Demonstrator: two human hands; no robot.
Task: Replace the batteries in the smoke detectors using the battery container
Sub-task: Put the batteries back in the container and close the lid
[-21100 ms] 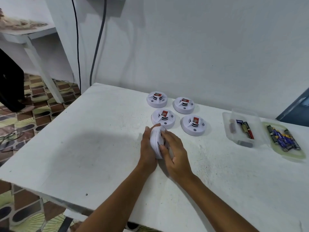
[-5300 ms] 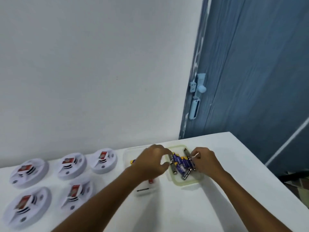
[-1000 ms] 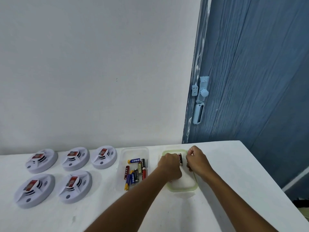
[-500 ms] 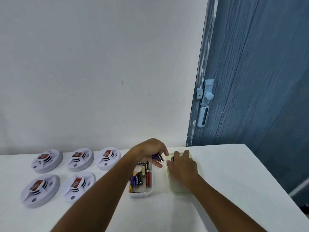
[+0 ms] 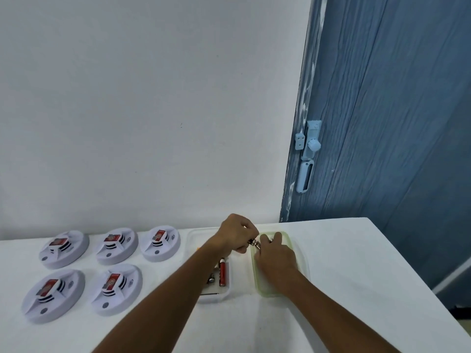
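Note:
Several white smoke detectors (image 5: pixel 114 289) with red labels sit in two rows at the left of the white table (image 5: pixel 356 263). A clear battery container (image 5: pixel 226 291) holds a red battery (image 5: pixel 222 273) and others, partly hidden by my left forearm. Beside it lies a green-rimmed lid (image 5: pixel 290 244). My left hand (image 5: pixel 235 234) hovers over the container's far end, its fingers curled round small batteries (image 5: pixel 253 242). My right hand (image 5: pixel 275 256) lies on the lid, fingers reaching toward those batteries.
A white wall rises directly behind the table. A blue door (image 5: pixel 395 123) with a pale latch (image 5: pixel 309 146) stands at the right. The table's right edge runs diagonally down toward the lower right corner.
My left hand has moved right, bringing its batteries to the gap between container and lid. My right hand stays on the lid, its fingers now meeting the left hand's.

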